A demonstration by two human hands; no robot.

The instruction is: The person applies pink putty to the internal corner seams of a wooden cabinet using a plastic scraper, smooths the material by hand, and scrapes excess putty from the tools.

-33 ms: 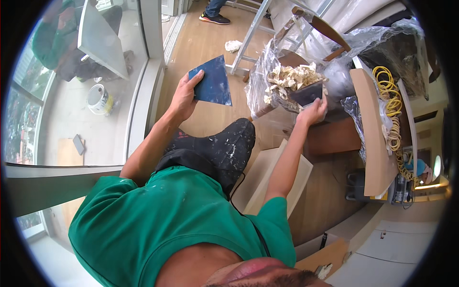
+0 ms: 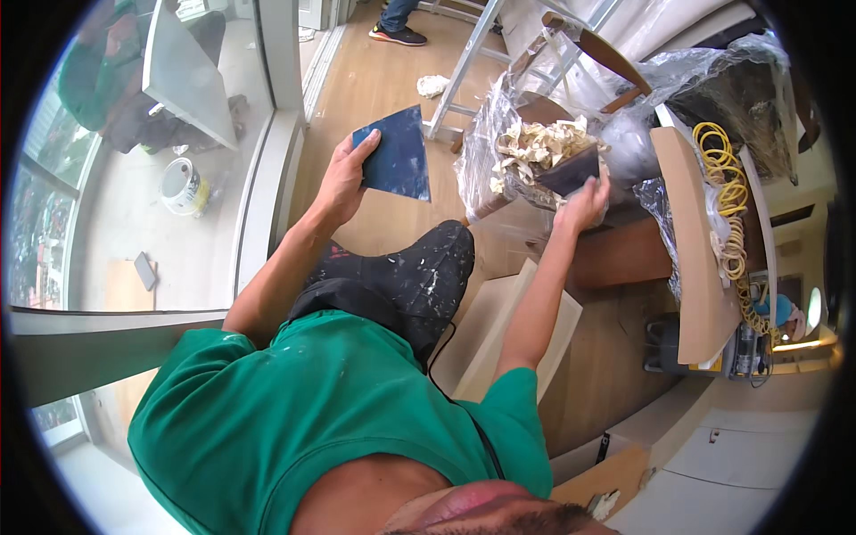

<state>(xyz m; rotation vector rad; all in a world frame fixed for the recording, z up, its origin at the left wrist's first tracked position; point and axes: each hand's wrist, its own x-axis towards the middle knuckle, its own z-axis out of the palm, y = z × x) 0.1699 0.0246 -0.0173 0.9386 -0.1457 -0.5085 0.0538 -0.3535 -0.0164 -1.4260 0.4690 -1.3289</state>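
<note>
My left hand (image 2: 346, 183) is closed on the edge of a dark blue flat plate (image 2: 398, 156), thumb on top, with pale smudges on its face. A dark rectangular flat plate (image 2: 571, 171) is gripped by my right hand (image 2: 584, 205) at its near right corner; the fingers behind it are partly hidden. This second plate is tilted against a heap of crumpled cream-coloured scraps (image 2: 546, 147). The heap lies on a wooden chair (image 2: 544, 110) wrapped in clear plastic film (image 2: 486, 152).
An aluminium stepladder (image 2: 468, 67) stands beyond the chair, near another person's shoe (image 2: 398, 36). A glass door frame (image 2: 267, 187) runs along my left. Beige boards (image 2: 517, 334) lie below my right arm; a yellow coiled hose (image 2: 733, 183) hangs at the right.
The dark plate in my right hand has tilted slightly, and my right fingers have shifted a little. My left hand and the blue plate stay almost still.
</note>
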